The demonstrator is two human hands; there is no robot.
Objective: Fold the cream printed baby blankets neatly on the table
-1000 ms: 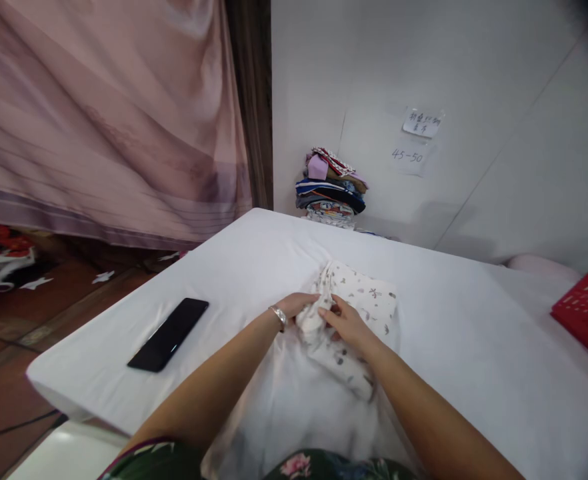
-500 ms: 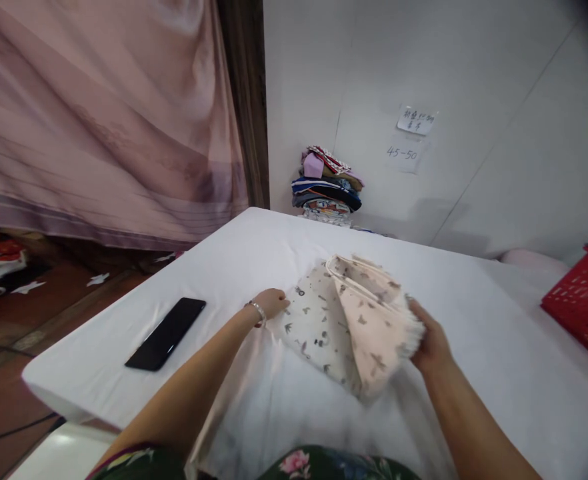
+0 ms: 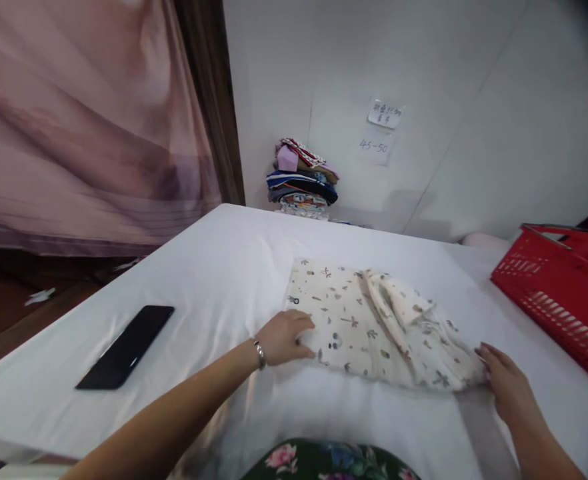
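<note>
A cream garment with small printed figures (image 3: 359, 320) lies spread on the white-covered table (image 3: 224, 267). Its right part is bunched in loose folds. My left hand (image 3: 287, 337), with a bracelet at the wrist, rests flat on the garment's near left corner, fingers stretched out. My right hand (image 3: 507, 383) lies at the garment's right end, fingers extended and touching its edge, holding nothing.
A black phone (image 3: 127, 347) lies on the table to the left. A red plastic basket (image 3: 559, 287) stands at the right. A stack of folded clothes (image 3: 301, 177) sits against the back wall under paper notes (image 3: 381, 127). A pink curtain (image 3: 84, 120) hangs at left.
The garment went from bunched between both hands to unfolded and laid flat. My right hand swung a flap out to the right and let it down. The view shifted right.
</note>
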